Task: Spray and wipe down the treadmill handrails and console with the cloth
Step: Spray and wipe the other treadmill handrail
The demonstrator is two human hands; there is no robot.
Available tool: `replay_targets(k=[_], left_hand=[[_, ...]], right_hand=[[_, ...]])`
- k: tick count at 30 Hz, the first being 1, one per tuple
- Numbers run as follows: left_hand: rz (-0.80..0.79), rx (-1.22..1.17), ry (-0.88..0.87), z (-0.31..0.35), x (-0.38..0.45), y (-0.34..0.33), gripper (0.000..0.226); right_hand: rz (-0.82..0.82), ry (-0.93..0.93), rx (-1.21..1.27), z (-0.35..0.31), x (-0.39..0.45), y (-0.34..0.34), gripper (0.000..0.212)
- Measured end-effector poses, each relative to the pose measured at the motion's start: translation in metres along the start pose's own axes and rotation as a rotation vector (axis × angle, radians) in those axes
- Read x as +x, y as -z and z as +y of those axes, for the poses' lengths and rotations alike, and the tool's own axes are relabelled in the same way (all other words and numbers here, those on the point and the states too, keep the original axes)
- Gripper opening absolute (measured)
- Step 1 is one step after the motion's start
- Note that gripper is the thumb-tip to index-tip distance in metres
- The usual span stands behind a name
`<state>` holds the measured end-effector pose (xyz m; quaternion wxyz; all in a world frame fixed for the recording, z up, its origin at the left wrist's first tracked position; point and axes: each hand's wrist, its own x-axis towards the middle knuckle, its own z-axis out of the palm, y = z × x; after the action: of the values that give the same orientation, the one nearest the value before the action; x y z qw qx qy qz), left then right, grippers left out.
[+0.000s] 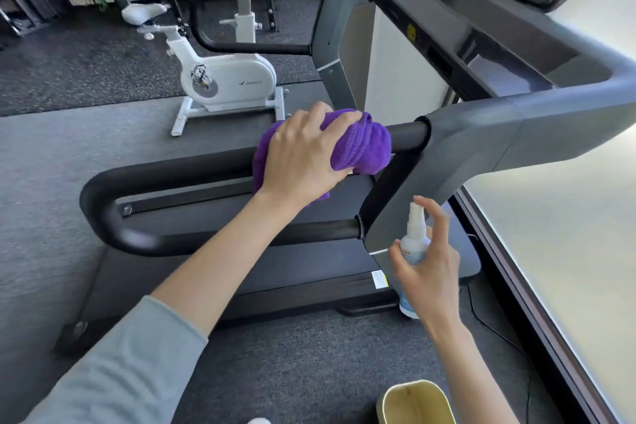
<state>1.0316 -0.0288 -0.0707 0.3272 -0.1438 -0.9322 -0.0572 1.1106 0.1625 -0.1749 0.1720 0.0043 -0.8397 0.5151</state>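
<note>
Purple cloth: bunched over the treadmill's near handrail, just beside the grey upright; left hand lies on top, fingers curled round it, pressing it to the bar; spray bottle: upright, below and right of the cloth, gripped in right hand, forefinger raised beside the nozzle.

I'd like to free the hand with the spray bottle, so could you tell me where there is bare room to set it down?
Bare carpet lies between the treadmill deck's edge and the beige bin. The deck under the lower handrail is also bare. The upper handrail is crowded: the left hand presses the purple cloth round it. The right hand holds the spray bottle.
</note>
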Motion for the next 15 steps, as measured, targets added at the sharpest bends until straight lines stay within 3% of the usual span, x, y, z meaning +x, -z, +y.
replay_targets(k=[3,6,9,13,15], left_hand=[[0.114,0.017,0.107,-0.006,-0.021,0.006,0.063],[0.327,-0.002,0.224,-0.004,-0.046,0.009,0.052],[0.507,-0.193,0.431,0.004,-0.072,0.009,0.056],[0.593,-0.379,0.612,0.018,-0.113,0.007,0.057],[0.633,-0.502,0.790,0.020,-0.132,0.006,0.054]], right_hand=[[-0.006,0.009,0.006,-0.003,-0.001,-0.004,0.069],[-0.020,0.017,0.015,-0.003,-0.002,-0.007,0.071],[-0.074,0.013,0.020,-0.004,-0.004,-0.008,0.072],[-0.126,0.020,0.023,0.000,-0.007,-0.011,0.073],[-0.146,0.018,0.019,0.001,-0.008,-0.014,0.073]])
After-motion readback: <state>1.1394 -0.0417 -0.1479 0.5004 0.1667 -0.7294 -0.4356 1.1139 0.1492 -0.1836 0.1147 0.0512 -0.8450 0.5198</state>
